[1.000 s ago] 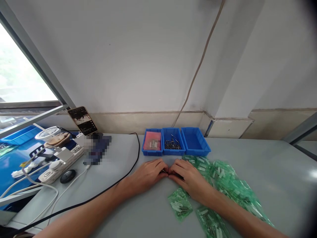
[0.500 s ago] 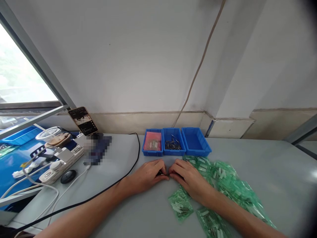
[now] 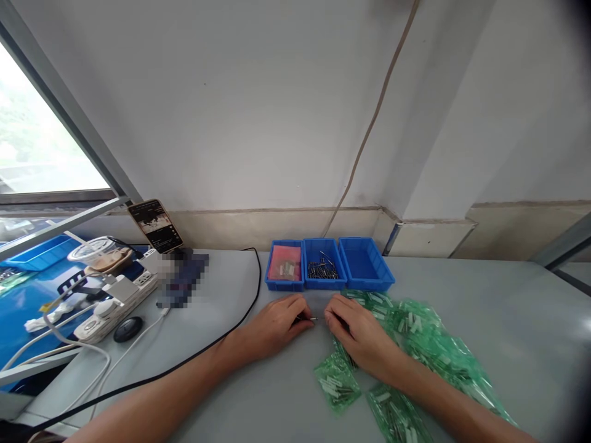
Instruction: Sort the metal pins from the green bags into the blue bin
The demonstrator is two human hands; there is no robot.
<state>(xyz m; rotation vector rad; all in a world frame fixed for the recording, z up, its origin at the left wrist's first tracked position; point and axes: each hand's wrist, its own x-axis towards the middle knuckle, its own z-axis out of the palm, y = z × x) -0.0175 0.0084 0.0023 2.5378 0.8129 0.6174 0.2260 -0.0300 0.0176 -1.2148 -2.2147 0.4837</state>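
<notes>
My left hand (image 3: 281, 323) is closed in a pinch on a thin metal pin-like part (image 3: 314, 319), whose tip sticks out past the thumb toward the right. A short gap away, my right hand (image 3: 354, 331) has its fingers curled together; whatever they may hold is hidden. Green plastic bags (image 3: 415, 323) with white and metal pieces inside lie beside and under my right forearm. One small green bag (image 3: 338, 384) rests just in front of that hand. Behind the hands, a blue bin (image 3: 324, 285) contains many slim dark metal parts (image 3: 323, 269).
A blue bin (image 3: 285, 285) with a pink bag (image 3: 284, 261) stands at the left of the row, another blue bin (image 3: 369, 284) at the right. A black cable (image 3: 217, 340) crosses the table. Further left are a phone (image 3: 156, 226), a power strip (image 3: 96, 329) and a black mouse (image 3: 128, 329).
My right hand has moved a little to the right, away from my left hand. The tip of the metal part now shows between them. My left hand stays in place.
</notes>
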